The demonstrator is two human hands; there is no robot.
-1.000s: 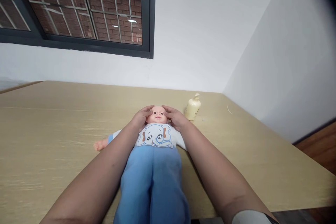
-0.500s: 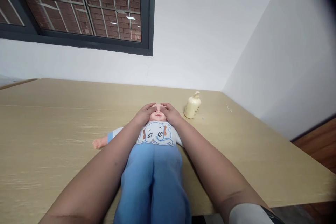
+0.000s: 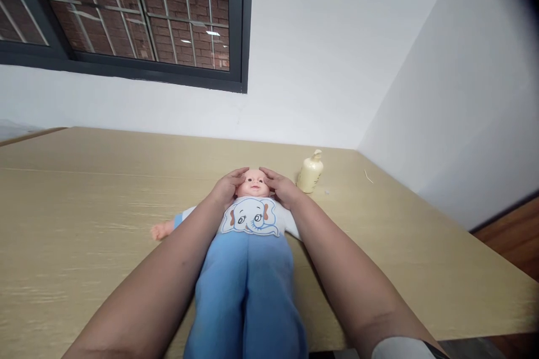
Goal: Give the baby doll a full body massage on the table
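Observation:
A baby doll [image 3: 254, 269] in a white top with an elephant face and blue trousers lies on its back, its feet end toward me. My left hand [image 3: 228, 186] rests against one side of the doll's head [image 3: 255, 185], fingers extended along it. On the opposite side lies my right hand [image 3: 281, 187], also open, its thumb by the doll's cheek and its fingers near the top of the head. The doll's eyes and mouth show between my hands. Past my left forearm sticks out one doll hand [image 3: 162, 230].
A cream pump bottle [image 3: 310, 173] stands on the wooden table [image 3: 92, 190], beyond my right hand. A thin pale strip [image 3: 368, 176] lies farther right. White walls border the table, with a barred window [image 3: 143, 17] at the upper left.
My thumbs have moved apart, outward from over the doll's eyes to the sides of its face, so the eyes now show. The view has shifted slightly.

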